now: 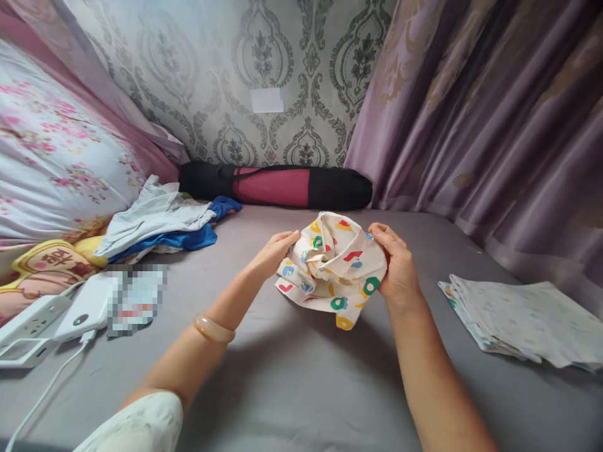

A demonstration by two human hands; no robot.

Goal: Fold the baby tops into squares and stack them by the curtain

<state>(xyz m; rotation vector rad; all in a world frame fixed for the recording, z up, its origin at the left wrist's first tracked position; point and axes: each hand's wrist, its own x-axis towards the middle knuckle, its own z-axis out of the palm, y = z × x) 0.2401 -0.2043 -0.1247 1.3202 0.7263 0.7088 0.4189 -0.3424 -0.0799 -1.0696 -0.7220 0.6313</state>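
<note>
A crumpled white cloth point(336, 276) printed with red, green, yellow and blue shapes hangs above the bed between my hands. Its folds hide whether it is a garment or a plain piece. My left hand point(279, 250) pinches its left edge between thumb and fingers. On the opposite side, my right hand point(394, 260) is closed on the upper right edge, fingers curled behind the fabric. The lower part droops, with one corner pointing down. A pale bangle point(214, 329) circles my left wrist.
Folded printed cloths point(527, 320) lie stacked at right on the grey bed sheet point(301, 389). At left are a white power strip point(35, 320), a power bank point(87, 307), a cable and a pile of clothes point(157, 216). A black and magenta bag point(273, 186) lies along the wall.
</note>
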